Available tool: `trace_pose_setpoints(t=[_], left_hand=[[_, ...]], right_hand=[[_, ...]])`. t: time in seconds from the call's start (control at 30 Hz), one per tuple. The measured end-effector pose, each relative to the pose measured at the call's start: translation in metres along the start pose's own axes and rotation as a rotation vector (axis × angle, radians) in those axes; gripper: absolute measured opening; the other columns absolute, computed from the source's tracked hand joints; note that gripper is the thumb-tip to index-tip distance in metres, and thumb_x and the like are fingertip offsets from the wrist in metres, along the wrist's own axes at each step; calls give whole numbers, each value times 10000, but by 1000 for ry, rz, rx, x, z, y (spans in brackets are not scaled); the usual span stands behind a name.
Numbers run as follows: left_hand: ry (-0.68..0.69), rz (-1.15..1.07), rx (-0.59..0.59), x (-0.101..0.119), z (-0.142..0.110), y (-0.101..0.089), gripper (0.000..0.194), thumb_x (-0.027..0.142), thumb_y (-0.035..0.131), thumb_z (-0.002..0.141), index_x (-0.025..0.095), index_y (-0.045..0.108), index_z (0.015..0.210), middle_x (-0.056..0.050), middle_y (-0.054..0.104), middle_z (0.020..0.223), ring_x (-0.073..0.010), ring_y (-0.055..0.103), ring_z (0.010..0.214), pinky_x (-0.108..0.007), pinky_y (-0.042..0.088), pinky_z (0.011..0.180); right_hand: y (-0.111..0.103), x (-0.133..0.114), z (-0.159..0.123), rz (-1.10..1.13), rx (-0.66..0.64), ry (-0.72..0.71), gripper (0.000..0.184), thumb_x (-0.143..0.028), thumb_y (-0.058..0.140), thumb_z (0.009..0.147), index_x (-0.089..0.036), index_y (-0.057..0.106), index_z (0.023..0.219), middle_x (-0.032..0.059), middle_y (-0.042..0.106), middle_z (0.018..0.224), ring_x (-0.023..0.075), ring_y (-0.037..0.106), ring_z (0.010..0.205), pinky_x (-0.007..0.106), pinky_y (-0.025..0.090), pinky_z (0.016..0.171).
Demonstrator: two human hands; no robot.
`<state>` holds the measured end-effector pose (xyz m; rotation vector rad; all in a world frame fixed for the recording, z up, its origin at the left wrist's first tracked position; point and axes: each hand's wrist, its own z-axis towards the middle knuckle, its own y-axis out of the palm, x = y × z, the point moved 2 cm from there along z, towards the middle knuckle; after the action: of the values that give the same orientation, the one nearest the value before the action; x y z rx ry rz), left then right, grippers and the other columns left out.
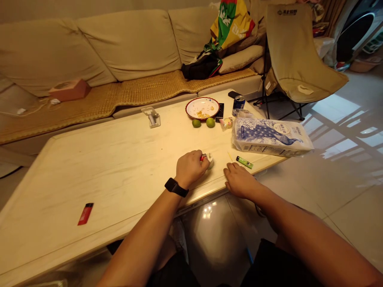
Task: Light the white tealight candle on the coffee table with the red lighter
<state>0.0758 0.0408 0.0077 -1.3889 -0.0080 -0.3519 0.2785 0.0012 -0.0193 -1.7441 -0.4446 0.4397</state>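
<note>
Mid-frame, my left grip (190,168) is clamped on a red thing (204,157) beside a white piece (210,160), not yet released; right grip (240,180), can't tell; green lighter (244,162) lies untouched.

A long pale bench (119,159) stretches beneath the hands (190,168) and well out to their left. Beyond it, a beige cushioned sofa (131,44) runs across the room, its seat covered by a woven mat (146,89), with a plain wall (89,8) behind. Ahead and to the right of the hands stands a tan folding chair (296,52). Glossy floor tiles (323,175) spread rightward, crossed by bright light patches (341,109) and barred shadows.
</note>
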Motion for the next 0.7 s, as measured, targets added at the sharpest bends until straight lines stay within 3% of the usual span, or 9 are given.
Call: trace_pose_setpoints(t=[0.43, 0.7], left_hand=[[-5, -31, -10, 1, 3, 0, 282, 435, 483, 937, 215, 593, 799, -75, 672, 798, -227, 583, 727, -346, 313, 622], [-42, -139, 82, -10, -4, -5, 308, 460, 453, 959, 222, 541, 784, -53, 642, 780, -209, 564, 725, -330, 320, 628]], right_hand=[[0, 0, 1, -22, -9, 5, 370, -306, 590, 914, -111, 606, 1228, 221, 560, 1293, 340, 463, 1233, 412, 385, 1025], [2, 1, 0, -20, 5, -1, 364, -302, 585, 914, -105, 609, 1220, 218, 569, 1280, 338, 472, 1220, 416, 391, 1020]])
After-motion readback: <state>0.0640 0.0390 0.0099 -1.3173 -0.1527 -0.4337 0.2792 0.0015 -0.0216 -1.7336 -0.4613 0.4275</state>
